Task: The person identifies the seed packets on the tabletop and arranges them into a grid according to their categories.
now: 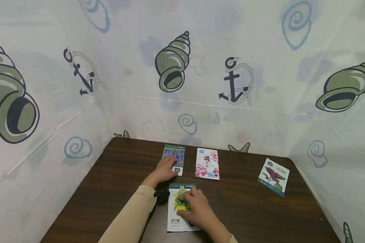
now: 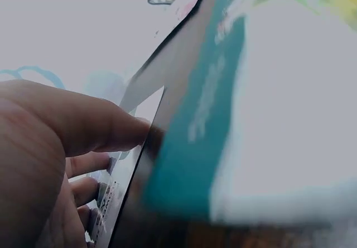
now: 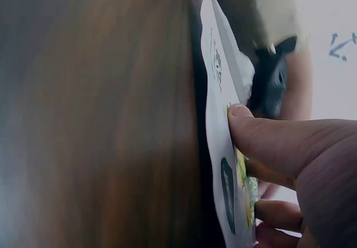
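My left hand (image 1: 165, 169) lies on a seed packet with purple lavender flowers (image 1: 180, 154) towards the back of the table. Its fingers stretch over the picture, and the thumb touches the packet's near end. Closer to me is a dandelion seed packet (image 1: 174, 216), white with yellow flowers and a dark teal band at its far end. My right hand (image 1: 197, 208) rests on the upper face of this packet. In the right wrist view its thumb (image 3: 268, 139) and bent fingers touch that same face. Part of the flower picture is hidden under the hand.
A white packet with pink blossoms (image 1: 207, 163) lies right of the lavender one. Farther right, a packet with a purple flower (image 1: 273, 177) lies at an angle. Patterned cloth (image 1: 207, 84) hangs around the brown table (image 1: 246, 206). A greyish flat area (image 1: 158, 222) borders the dandelion packet.
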Motion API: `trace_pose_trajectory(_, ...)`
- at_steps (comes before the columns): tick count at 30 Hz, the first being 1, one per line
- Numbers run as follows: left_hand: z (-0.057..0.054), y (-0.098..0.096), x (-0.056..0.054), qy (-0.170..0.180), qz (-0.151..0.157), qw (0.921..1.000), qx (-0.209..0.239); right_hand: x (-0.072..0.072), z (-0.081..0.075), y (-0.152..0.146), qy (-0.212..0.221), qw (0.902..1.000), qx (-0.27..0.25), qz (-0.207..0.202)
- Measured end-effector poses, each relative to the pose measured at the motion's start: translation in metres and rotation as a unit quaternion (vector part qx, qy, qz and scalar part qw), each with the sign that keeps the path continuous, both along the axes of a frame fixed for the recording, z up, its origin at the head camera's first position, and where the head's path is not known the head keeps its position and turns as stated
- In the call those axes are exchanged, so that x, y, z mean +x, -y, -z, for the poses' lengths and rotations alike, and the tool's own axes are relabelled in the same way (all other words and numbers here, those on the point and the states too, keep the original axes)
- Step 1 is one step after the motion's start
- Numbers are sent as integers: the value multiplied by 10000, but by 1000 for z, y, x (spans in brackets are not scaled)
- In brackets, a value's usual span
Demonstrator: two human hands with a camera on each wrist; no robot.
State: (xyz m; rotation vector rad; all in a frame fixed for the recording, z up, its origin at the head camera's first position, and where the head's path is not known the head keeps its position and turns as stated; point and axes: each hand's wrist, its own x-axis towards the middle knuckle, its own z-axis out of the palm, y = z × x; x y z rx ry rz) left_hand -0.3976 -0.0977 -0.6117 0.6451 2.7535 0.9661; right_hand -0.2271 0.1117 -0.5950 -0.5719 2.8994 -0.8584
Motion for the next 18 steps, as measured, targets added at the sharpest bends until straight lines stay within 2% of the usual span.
trace_pose_trajectory(6,0,-1,-7,220,-6,9995,-212,6,-1,15,6,9995,82,-299)
trace_pose_trajectory(11,-3,0,-9,361,-35,9991,-196,8,0,19,133,9964,121,-828)
trace_pose_trajectory(14,-2,0,-10,372,-23,9990,-232,8,-1,16,316,9930,-70,-1135)
trace_pose_trajectory(18,0,-1,-11,325,-9,9993,-198,7,-4,10,649,9883,-330,-1339)
